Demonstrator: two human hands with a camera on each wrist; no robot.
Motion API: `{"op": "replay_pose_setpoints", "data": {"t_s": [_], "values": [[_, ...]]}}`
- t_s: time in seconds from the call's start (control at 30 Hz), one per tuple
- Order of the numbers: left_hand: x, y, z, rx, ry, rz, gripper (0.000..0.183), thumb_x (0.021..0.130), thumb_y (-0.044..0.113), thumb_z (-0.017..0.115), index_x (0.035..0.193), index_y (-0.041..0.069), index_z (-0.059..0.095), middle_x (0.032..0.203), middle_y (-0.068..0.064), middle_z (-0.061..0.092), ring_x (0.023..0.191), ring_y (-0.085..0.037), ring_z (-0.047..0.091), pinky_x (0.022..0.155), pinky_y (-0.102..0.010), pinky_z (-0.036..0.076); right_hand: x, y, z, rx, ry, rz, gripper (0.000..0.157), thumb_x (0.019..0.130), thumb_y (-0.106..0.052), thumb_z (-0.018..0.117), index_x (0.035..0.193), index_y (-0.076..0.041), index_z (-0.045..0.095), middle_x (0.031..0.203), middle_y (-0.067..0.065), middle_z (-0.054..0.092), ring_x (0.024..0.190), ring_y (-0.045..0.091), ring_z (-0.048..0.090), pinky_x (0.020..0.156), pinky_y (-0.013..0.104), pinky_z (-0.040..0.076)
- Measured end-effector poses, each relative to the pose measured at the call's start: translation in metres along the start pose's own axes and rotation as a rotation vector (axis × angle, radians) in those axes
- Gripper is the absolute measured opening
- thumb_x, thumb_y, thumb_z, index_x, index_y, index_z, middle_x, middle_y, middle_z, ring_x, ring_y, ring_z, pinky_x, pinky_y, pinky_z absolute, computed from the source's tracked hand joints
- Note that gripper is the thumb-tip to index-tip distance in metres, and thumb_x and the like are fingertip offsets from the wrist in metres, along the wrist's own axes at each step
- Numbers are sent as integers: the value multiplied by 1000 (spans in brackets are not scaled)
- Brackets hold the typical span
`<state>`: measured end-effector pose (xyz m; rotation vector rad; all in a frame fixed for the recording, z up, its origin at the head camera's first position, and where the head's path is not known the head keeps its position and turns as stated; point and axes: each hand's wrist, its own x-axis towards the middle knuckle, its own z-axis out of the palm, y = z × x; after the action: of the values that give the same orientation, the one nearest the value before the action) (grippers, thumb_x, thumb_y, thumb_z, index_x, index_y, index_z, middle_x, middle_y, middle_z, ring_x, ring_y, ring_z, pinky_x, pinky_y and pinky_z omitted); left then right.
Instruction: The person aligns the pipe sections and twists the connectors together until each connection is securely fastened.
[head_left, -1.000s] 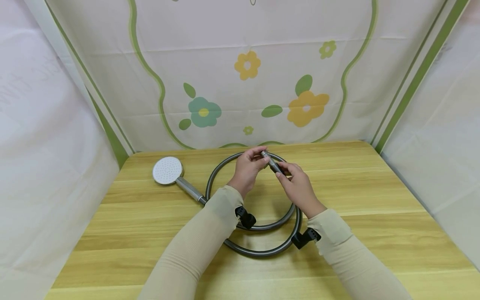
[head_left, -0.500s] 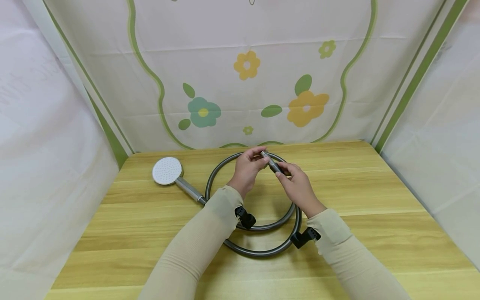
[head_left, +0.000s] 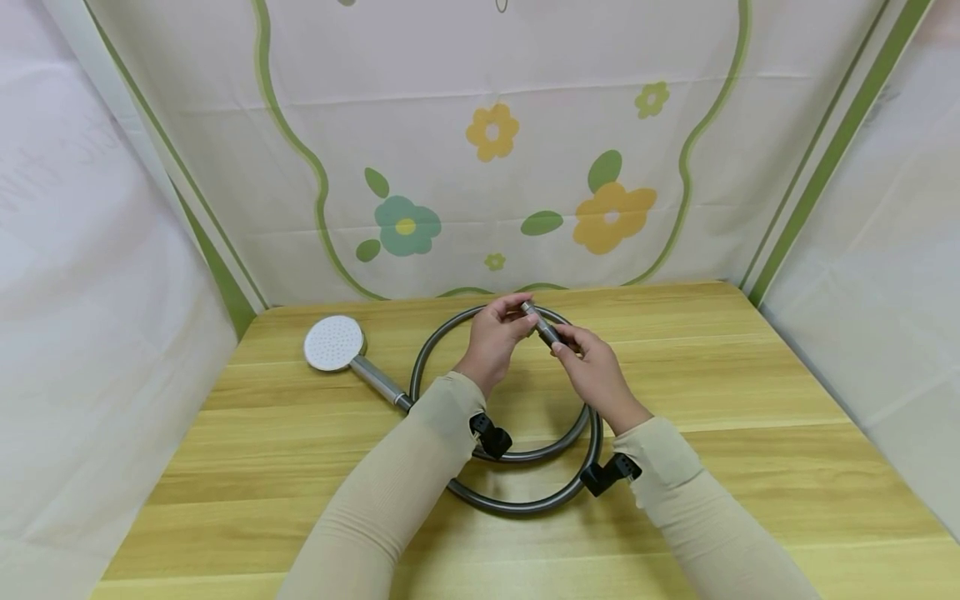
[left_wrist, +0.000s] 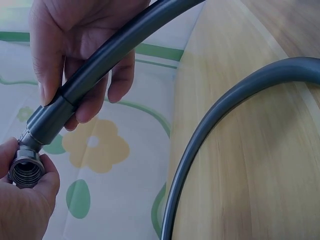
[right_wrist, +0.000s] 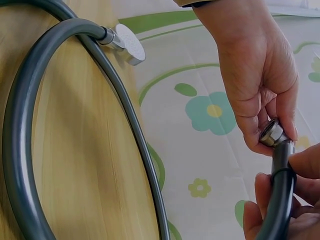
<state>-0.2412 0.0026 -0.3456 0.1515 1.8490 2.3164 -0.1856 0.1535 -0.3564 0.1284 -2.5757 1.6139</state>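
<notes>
My left hand pinches the metal threaded nut at one end of a dark grey shower hose between thumb and fingers. Just behind the nut, my right hand grips the hose's dark end sleeve, thumb on one side and fingers curled round the other. In the left wrist view the nut's open mouth and inner thread show, tilted at an angle to the sleeve. The hose loops on the table under both forearms. Its other end joins a shower head, which lies with its white sprayer face up at the left.
The wood-grain table ends at a white flowered cloth at the back. White cloth walls stand at both sides. Black wrist camera mounts sit at the sleeve cuffs, over the hose loops in the head view.
</notes>
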Motion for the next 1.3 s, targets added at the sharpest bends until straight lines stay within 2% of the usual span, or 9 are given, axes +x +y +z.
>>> {"op": "replay_pose_setpoints", "data": {"t_s": [0.27,0.6,0.8,1.03,1.3], "values": [[-1,1,0,4,-1,3,35,92,0,63,127,5,62,124,-9,60,103,-19,59,90,-32,52,2,3,-2,18,-25,37,38,102,-17,50,135,3,52,116,21,63,105,30,59,85,37,49],[-2,2,1,0,-9,5,35,92,0,63,127,5,62,124,-10,60,102,-18,59,90,-32,52,3,4,-5,79,-63,58,39,102,-16,49,135,4,51,117,23,61,108,34,58,92,43,50],[-1,2,2,-1,-1,-2,35,92,-1,63,126,4,62,124,-10,60,103,-18,59,91,-35,52,4,2,-7,57,-69,76,39,102,-18,50,135,2,52,119,20,61,110,31,59,92,40,50],[-2,2,2,-1,-5,-1,35,92,-1,63,126,4,62,124,-10,60,103,-19,59,91,-34,52,3,0,-9,48,-81,59,40,102,-19,49,136,3,51,122,21,60,113,33,58,97,47,47],[-1,2,2,-5,-7,-3,35,91,-1,63,126,5,63,123,-9,60,100,-17,59,90,-33,52,3,1,-12,20,-84,73,39,101,-22,51,135,-2,52,121,18,60,110,31,59,91,43,49]]}}
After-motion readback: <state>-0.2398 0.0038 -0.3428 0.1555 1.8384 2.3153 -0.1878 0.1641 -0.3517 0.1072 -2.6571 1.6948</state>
